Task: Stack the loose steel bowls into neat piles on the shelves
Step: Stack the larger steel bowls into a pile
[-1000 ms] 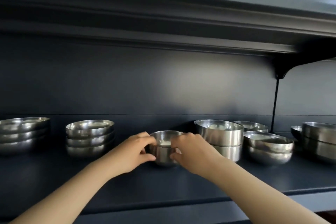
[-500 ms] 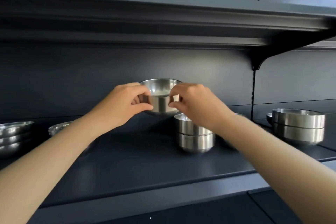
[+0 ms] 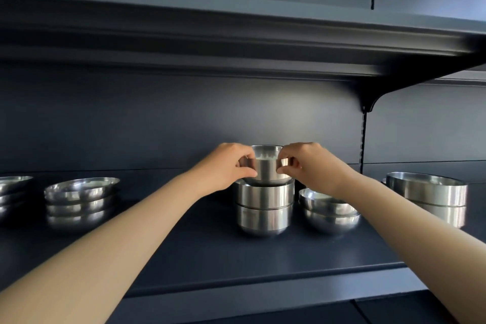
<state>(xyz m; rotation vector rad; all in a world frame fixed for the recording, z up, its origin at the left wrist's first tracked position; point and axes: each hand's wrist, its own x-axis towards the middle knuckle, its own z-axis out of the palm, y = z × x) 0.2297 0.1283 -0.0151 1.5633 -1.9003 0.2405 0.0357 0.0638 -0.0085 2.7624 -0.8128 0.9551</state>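
Note:
A small steel bowl [image 3: 267, 166] sits in the mouth of a pile of two straight-walled steel bowls [image 3: 264, 206] at the middle of the dark shelf [image 3: 200, 252]. My left hand [image 3: 227, 166] pinches the small bowl's left rim between thumb and fingers. My right hand [image 3: 307, 164] pinches its right rim the same way. Whether the bowl rests fully in the pile or is still carried just above it, I cannot tell.
A pile of round bowls [image 3: 330, 212] stands just right of the middle pile. Wide straight-walled bowls [image 3: 431, 196] are stacked at the far right. Shallow bowls [image 3: 80, 198] are piled at the left, with more [image 3: 13, 193] at the left edge. An upper shelf [image 3: 236, 42] overhangs.
Both hands lifted the small bowl off the shelf, carried it right and lowered it onto the pile of two straight-walled bowls. The camera view shifted.

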